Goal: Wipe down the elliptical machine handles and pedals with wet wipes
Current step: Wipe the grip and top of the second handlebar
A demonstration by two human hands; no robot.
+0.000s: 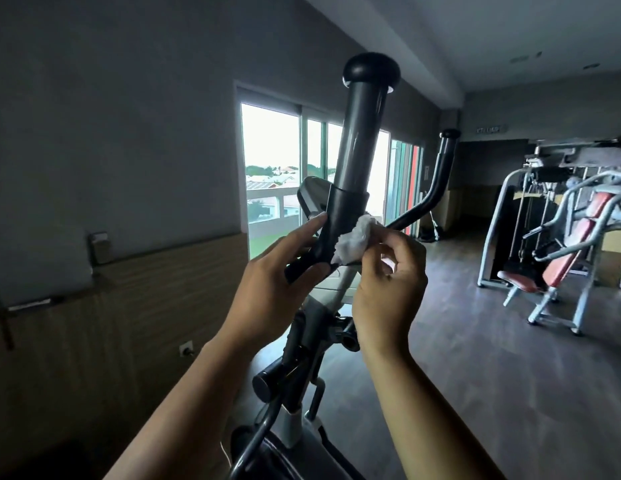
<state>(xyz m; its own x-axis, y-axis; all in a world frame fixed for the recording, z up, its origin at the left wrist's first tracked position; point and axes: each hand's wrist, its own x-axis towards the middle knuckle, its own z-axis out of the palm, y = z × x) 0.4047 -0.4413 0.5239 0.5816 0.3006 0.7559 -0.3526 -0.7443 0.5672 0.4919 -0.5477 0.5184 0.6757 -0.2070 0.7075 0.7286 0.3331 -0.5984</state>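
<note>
Gym: two handles [358, 140] [437, 174], seemingly one wipe [352, 241].

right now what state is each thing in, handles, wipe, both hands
left hand: holds near handle low down
right hand: pinches wipe
near handle: tilted, upper part bare
wipe: crumpled, pressed against near handle
far handle: untouched

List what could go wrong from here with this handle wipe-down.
1. The wet wipe is bunched into a wad in the right hand, so it may cover little and skip patches of the near handle.
2. The left hand holds that handle only low down; pressing higher might make it swing.
3. The far handle could be forgotten.
</note>
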